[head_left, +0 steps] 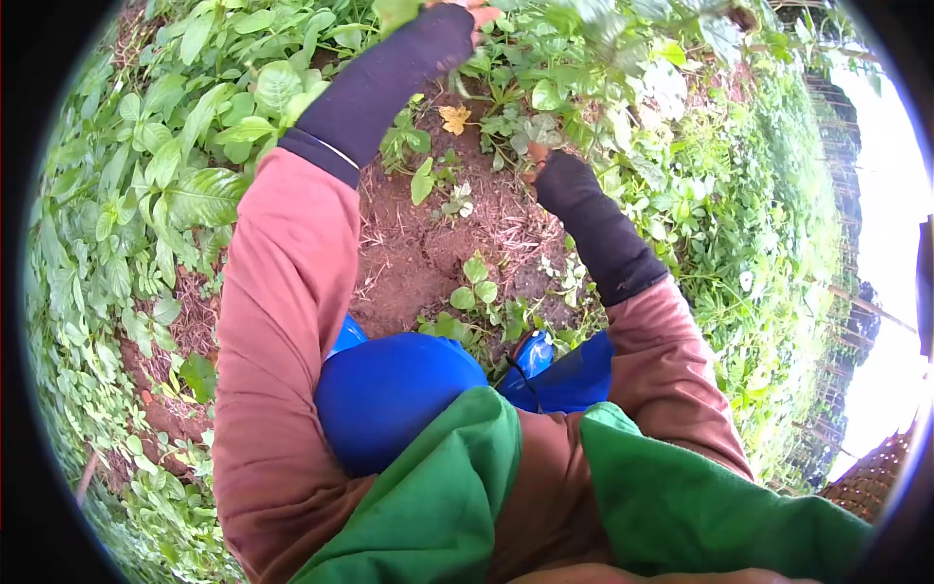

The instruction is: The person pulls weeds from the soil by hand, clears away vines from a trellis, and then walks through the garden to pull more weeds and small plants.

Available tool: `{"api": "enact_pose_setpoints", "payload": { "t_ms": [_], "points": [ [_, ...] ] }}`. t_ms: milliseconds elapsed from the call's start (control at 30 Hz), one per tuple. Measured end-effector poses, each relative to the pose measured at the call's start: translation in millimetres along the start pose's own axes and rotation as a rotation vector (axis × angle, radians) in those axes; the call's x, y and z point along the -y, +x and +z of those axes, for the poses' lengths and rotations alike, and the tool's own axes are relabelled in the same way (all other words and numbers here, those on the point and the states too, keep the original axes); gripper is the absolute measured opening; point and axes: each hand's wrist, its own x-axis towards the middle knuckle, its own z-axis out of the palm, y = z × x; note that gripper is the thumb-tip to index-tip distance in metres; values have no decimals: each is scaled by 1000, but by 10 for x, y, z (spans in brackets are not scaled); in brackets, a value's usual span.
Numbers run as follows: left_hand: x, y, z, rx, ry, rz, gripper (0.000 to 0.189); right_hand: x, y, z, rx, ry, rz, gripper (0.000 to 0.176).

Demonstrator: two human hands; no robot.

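My left hand (482, 15) reaches to the top edge of the view, partly cut off and blurred, among green leaves. A dark sleeve covers its wrist and most of the hand, so its grip does not show. My right hand (534, 164) is low over the soil at the edge of the leafy plants (545, 95). Its fingers are bent downward against stems and leaves, and the dark cuff hides most of them. What lies between those fingers is too small to make out. A yellow leaf (453, 119) lies between the two hands.
Bare reddish soil (404, 258) with dry straw (506, 229) lies between my arms. Small seedlings (475, 284) grow near my blue-clad knee (399, 375). Dense foliage (126, 224) stands on the left, and low green plants (730, 243) spread to a fence (832, 243) on the right.
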Motion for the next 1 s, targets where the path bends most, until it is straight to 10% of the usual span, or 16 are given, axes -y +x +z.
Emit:
{"api": "enact_pose_setpoints", "payload": {
  "t_ms": [167,333,1000],
  "points": [
    [34,-353,-363,-162,57,-146,54,-330,351,462,-298,230,-82,46],
    [-16,-574,-383,-321,139,-141,59,-1,740,64,-68,2267,303,53],
    [-34,-421,-405,-751,-569,56,87,-212,522,521,-141,2111,159,45]
  ]
}}
